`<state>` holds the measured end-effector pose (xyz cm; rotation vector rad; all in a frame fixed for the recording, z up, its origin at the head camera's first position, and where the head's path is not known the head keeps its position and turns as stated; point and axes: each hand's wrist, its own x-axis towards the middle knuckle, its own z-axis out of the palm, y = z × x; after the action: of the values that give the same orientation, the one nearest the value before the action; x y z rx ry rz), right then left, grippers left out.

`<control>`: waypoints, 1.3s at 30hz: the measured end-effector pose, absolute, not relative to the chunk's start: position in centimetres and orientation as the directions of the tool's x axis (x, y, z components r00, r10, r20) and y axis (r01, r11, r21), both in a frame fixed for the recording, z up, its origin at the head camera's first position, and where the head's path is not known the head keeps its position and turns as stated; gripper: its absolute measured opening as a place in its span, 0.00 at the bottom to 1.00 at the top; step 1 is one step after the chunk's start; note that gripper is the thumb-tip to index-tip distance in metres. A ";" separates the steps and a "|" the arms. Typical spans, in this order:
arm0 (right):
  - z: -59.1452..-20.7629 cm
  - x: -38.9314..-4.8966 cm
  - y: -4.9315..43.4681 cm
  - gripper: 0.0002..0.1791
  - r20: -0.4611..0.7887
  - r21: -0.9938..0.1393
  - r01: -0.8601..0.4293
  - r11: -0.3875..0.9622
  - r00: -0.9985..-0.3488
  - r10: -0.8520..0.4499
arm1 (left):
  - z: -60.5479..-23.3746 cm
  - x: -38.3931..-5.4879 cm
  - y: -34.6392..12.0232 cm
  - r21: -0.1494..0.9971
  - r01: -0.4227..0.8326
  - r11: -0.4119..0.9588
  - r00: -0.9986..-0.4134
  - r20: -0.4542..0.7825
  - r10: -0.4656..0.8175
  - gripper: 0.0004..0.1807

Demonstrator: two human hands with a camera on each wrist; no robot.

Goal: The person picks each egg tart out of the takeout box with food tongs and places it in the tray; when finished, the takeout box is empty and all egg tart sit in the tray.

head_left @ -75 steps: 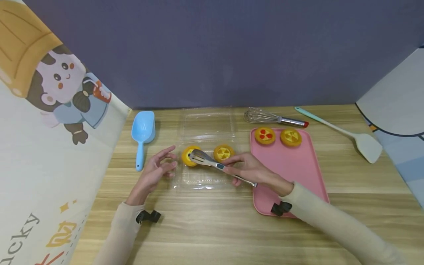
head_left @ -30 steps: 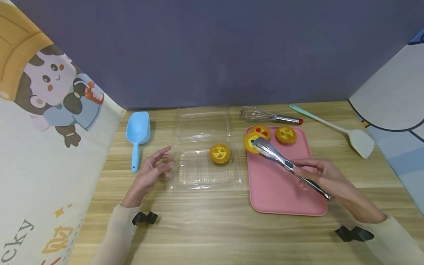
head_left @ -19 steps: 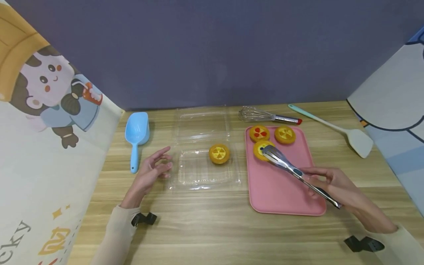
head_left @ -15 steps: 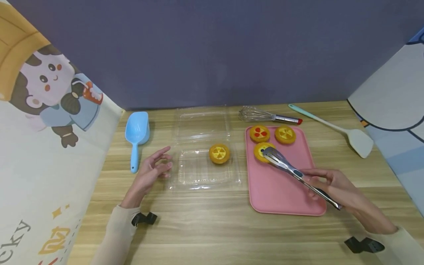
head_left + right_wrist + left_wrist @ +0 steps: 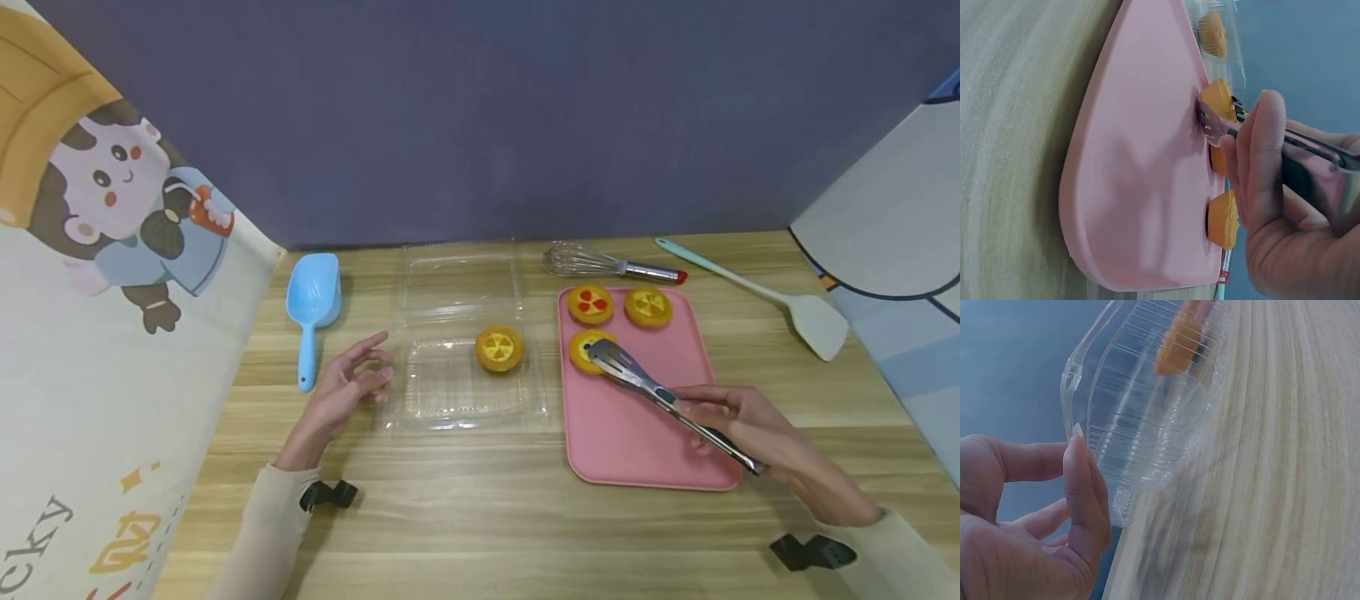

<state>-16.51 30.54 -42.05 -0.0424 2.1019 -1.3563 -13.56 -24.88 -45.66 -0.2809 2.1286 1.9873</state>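
My right hand [image 5: 738,425] grips metal tongs [image 5: 660,396] over the pink tray [image 5: 637,442]. The tongs' slotted ends are around an egg tart [image 5: 581,350] with blue dots on a yellow top, low at the tray's left side. Just behind it on the tray sit a tart with red pieces [image 5: 590,305] and a tart with yellow wedges [image 5: 648,307]. My left hand [image 5: 341,400] is loosely bent, holding nothing, its fingertips right at the left rim of a clear plastic box [image 5: 442,408]. Inside the box is another yellow-wedge tart [image 5: 498,348].
The box's transparent lid [image 5: 461,279] lies folded back behind it. A blue scoop [image 5: 313,308] is at the left, and a whisk [image 5: 611,265] lies behind the tray. To the right is a spatula [image 5: 780,296] with a pale green handle. A dark wall rises at the back.
The tongs have carried the blue-dotted tart from the box rightward to the tray, then drawn it slightly nearer, in front of the red-topped tart. The left hand has stayed by the box.
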 end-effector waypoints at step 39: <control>-36.5 -15.8 30.5 0.29 -0.506 -0.784 0.162 0.599 -0.726 -0.467 | -45.6 -13.8 -25.0 0.957 -0.285 0.055 -0.958 -0.286 0.021 0.37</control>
<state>-15.75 30.55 -36.49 -0.2401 2.1129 -1.1299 -13.79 -25.05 -45.62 -0.2694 2.1066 1.9993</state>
